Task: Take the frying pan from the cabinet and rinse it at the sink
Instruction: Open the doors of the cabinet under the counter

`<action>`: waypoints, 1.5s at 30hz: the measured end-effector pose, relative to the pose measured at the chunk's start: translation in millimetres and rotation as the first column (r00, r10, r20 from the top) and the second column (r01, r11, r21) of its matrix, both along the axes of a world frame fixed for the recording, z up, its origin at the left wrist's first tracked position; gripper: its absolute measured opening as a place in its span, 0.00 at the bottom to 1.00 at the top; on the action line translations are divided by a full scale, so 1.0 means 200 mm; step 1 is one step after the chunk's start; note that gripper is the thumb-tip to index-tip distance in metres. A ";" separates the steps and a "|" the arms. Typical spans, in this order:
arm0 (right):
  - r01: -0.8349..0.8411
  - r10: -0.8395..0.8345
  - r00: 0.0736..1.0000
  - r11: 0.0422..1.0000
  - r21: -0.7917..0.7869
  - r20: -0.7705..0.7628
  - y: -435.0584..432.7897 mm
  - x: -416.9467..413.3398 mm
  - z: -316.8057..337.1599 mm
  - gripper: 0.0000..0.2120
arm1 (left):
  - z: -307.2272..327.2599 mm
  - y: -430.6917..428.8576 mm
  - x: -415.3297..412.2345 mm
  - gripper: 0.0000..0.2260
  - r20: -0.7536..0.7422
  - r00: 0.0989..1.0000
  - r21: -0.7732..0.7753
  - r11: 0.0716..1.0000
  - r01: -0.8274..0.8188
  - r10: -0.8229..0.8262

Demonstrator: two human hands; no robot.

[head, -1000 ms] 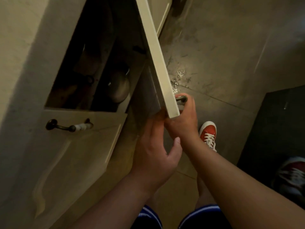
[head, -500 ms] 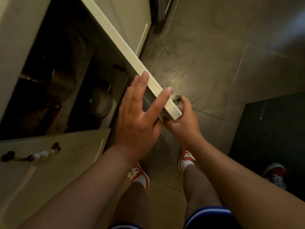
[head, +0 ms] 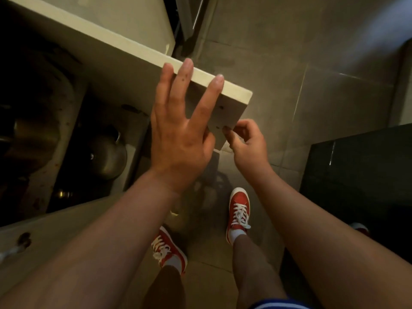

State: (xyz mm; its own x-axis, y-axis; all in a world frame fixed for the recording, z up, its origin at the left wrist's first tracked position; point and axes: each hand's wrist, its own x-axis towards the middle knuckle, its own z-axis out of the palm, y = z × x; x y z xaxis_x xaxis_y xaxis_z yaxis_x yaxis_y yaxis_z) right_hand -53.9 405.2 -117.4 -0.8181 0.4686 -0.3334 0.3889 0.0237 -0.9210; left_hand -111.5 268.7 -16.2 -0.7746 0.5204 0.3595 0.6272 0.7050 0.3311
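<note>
My left hand [head: 178, 130] lies spread-fingered on the open cabinet door [head: 225, 108]; my right hand [head: 247, 141] curls, empty, beside the door's lower corner.

Home kitchen — cabinet [head: 142, 52] of pots [head: 107, 157]

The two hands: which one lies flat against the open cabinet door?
The left hand, fingers spread over the cabinet door edge. The right hand only curls at its lower corner.

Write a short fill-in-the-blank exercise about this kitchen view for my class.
1. The cabinet door stands ____.
2. The left hand lies spread on the door's ____ face.
3. The sneakers are ____ with white laces.
4. The right hand is at the door's lower ____.

Missing words: open; inner; red; corner
</note>
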 end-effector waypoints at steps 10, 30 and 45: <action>-0.058 0.058 0.996 0.998 -0.001 -0.065 0.34 -0.42 -0.02 0.04 | 0.00 0.28 -0.30 0.33 -0.024 0.995 -0.122 0.988 -0.096 0.094; -0.274 0.231 0.922 0.957 0.100 0.312 0.01 -0.18 -0.02 0.09 | -0.08 -0.05 0.05 0.11 0.560 0.798 0.053 0.951 -0.305 0.225; -0.831 0.814 0.532 0.555 -0.041 0.233 -1.34 -0.09 -0.02 0.06 | -0.30 -1.44 0.67 0.05 0.898 0.043 0.046 0.004 -0.999 0.437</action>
State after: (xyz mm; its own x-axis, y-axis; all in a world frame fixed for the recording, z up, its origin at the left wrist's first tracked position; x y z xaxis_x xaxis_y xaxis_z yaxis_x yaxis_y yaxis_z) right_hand -71.7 137.3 -122.1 -0.7703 -0.3485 -0.5340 0.3370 0.4883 -0.8049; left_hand 22.1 -20.0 -76.7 -0.5471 -0.6598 -0.5152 -0.6718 -0.0211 0.7404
